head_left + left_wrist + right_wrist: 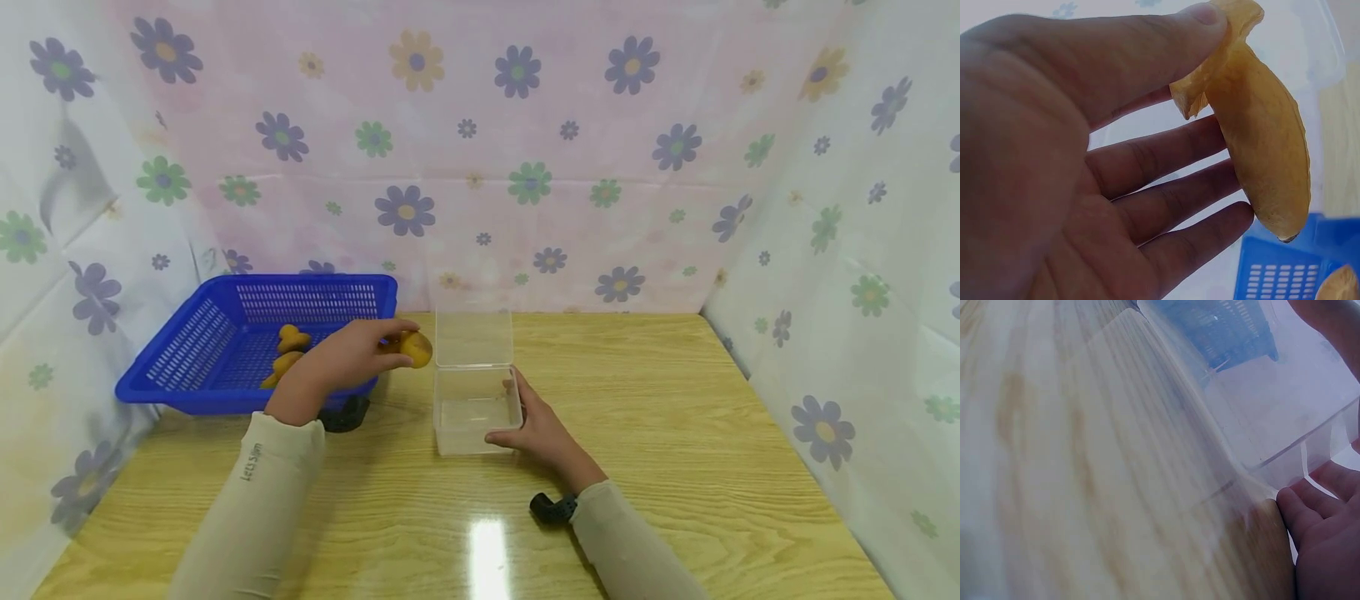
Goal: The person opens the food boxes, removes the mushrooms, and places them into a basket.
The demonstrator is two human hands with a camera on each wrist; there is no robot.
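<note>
My left hand point(358, 352) pinches a yellow-orange mushroom-like piece point(416, 350) between thumb and fingertips, just right of the blue basket. In the left wrist view this piece point(1266, 137) shows a long curved body and a short, ragged-ended part under the thumb; the other fingers reach toward its side. A clear plastic box point(459, 440) stands on the table with its lid point(474, 337) raised at the back. Around its right side my right hand point(543, 427) holds it, thumb at the front corner and fingers behind. The right wrist view shows fingertips point(1297, 509) against the clear wall.
The blue basket point(161, 393) with slotted walls sits at the back left and holds several similar yellow-brown pieces point(287, 362). Flower-patterned cloth point(570, 192) encloses the back and sides of the wooden table point(637, 392).
</note>
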